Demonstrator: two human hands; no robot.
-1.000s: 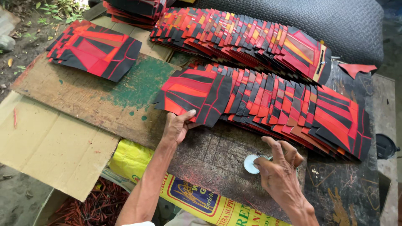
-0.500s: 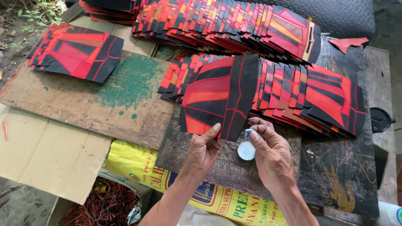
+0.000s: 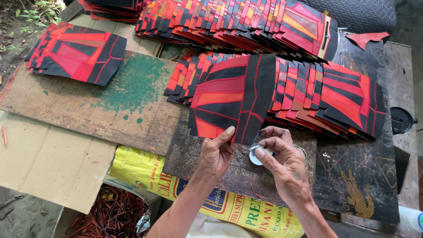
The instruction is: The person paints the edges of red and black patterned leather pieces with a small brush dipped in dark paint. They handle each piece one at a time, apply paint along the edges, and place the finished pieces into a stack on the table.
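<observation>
While my left hand pinches the lower edge of a red-and-black stitched panel, thumb on top, the panel stands lifted just above my grip, over the fanned row of panels. Beside it, my right hand holds its fingertips closed on a small white disc.

Outdoor daylight. Worn wooden board with green paint stain left of grip. Cardboard sheet lower left. Dirt ground, weeds far upper left. Yellow sack below.
</observation>
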